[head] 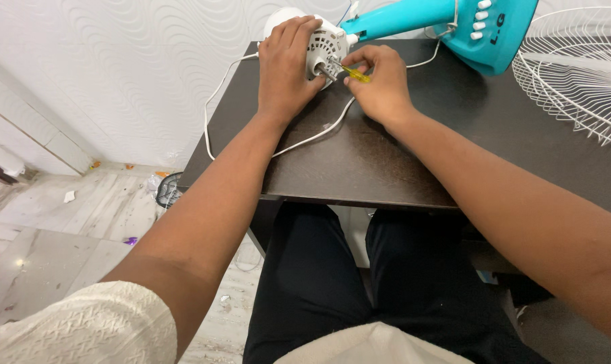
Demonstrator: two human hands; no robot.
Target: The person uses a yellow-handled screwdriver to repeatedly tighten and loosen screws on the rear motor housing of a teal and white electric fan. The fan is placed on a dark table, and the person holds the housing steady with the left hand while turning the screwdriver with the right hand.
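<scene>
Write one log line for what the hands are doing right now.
left hand: holds white fan motor | right hand: holds yellow screwdriver, tip at motor | table: white cord, fan guard

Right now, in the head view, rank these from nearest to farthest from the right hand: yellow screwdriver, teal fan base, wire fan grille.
1. Yellow screwdriver, held in the right hand.
2. Teal fan base, beyond it, upper right.
3. Wire fan grille, far right table edge.

Fan motor (322, 47) on table (359, 162), grille (575, 74) right.
</scene>
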